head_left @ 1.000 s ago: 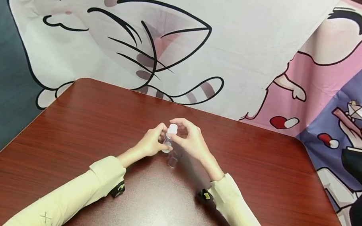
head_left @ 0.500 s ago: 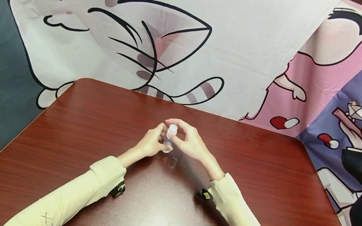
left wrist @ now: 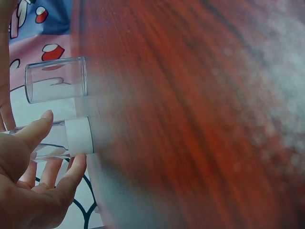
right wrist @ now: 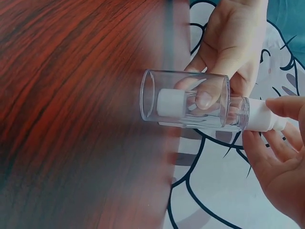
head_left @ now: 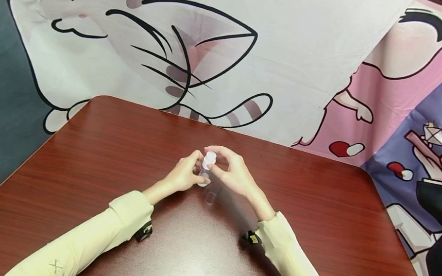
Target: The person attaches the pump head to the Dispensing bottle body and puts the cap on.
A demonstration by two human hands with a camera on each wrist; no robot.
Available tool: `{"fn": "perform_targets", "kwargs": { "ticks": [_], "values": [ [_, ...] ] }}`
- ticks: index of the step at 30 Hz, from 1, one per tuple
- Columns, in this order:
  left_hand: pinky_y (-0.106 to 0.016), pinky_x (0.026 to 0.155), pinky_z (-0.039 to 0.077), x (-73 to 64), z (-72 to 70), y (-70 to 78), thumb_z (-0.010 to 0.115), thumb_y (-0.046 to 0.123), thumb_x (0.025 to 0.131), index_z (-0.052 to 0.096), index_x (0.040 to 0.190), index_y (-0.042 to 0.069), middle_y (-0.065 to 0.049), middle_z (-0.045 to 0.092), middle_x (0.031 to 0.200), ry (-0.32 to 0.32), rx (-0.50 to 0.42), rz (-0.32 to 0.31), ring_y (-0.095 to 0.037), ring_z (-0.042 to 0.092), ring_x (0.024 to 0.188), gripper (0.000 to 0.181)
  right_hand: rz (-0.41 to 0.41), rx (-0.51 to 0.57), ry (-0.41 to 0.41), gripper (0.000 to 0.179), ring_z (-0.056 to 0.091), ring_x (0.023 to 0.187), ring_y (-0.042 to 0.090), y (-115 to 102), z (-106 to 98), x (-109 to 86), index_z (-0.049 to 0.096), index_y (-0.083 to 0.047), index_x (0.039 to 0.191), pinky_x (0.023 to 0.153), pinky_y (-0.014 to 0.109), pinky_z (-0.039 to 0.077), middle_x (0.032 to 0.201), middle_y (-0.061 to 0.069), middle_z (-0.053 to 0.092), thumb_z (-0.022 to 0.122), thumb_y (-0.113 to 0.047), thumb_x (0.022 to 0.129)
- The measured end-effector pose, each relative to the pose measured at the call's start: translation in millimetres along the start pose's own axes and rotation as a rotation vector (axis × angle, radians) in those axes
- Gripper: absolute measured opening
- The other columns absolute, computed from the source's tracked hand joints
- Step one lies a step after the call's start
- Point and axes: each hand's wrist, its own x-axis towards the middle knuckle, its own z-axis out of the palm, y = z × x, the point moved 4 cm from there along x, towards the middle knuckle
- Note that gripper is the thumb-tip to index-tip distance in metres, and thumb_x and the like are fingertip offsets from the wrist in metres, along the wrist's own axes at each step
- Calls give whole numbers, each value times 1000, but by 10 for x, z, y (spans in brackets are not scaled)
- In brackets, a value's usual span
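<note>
A small clear bottle (head_left: 204, 173) with a white base (left wrist: 79, 135) and a white top (right wrist: 259, 115) stands upright near the middle of the table. My left hand (head_left: 185, 172) grips its lower body, thumb on one side and fingers on the other. From the right, my right hand (head_left: 236, 174) pinches the white top between thumb and fingers. Close beside the bottle, on the right hand's side, stands a clear hollow cap (left wrist: 56, 81) on the table, apart from the bottle. It is faint in the head view and partly overlaps the bottle in the right wrist view.
The reddish-brown wooden table (head_left: 112, 148) reaches back to a cloth backdrop (head_left: 296, 62) printed with cartoon figures. Dark wrist devices (head_left: 144, 230) show below both pale sleeves (head_left: 292, 264). A bright glare lies on the table's front part.
My right fingers have shifted slightly leftward and down around the white top. The left hand, the bottle and the clear cap stay in place.
</note>
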Motion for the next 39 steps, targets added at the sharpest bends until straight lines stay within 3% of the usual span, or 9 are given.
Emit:
{"fn": "perform_targets", "kwargs": {
  "ticks": [5, 14, 21, 28, 39],
  "values": [
    [-30, 72, 47, -5, -6, 6, 81, 7, 74, 47, 101, 5, -13, 67, 92, 0, -11, 3, -22, 66, 79, 43, 4, -17, 30, 39, 67, 104, 23, 2, 3, 2, 59, -6, 125, 86, 35, 55, 124, 10, 63, 69, -10, 87],
    [-33, 74, 48, -10, -1, -4, 81, 8, 74, 48, 103, 4, -13, 65, 92, 7, -3, -2, -24, 65, 82, 44, 5, -14, 22, 38, 63, 114, 22, -4, 12, 5, 56, -7, 129, 96, 38, 50, 129, 8, 62, 62, -6, 91],
    [-36, 75, 51, -9, 6, 4, 81, 7, 75, 48, 104, 3, -15, 66, 96, 5, -4, 12, -26, 67, 85, 44, 5, 8, 2, 39, 66, 108, 31, 1, 2, 10, 55, -1, 129, 90, 48, 51, 125, 19, 63, 59, 2, 90],
    [-37, 76, 51, -7, 6, 7, 80, 8, 75, 48, 104, 3, -15, 66, 96, 11, 10, 19, -26, 66, 86, 44, 48, 38, 4, 36, 67, 107, 21, 23, -3, 2, 59, -6, 126, 90, 34, 53, 124, 12, 65, 61, -2, 91],
    [-29, 68, 46, -15, 13, 1, 81, 8, 75, 47, 102, 3, -13, 63, 90, 23, 16, 22, -24, 63, 81, 43, 9, 24, 62, 32, 69, 101, 25, 0, 10, -11, 61, -2, 118, 87, 27, 55, 113, 17, 68, 63, 5, 87]
  ]
}}
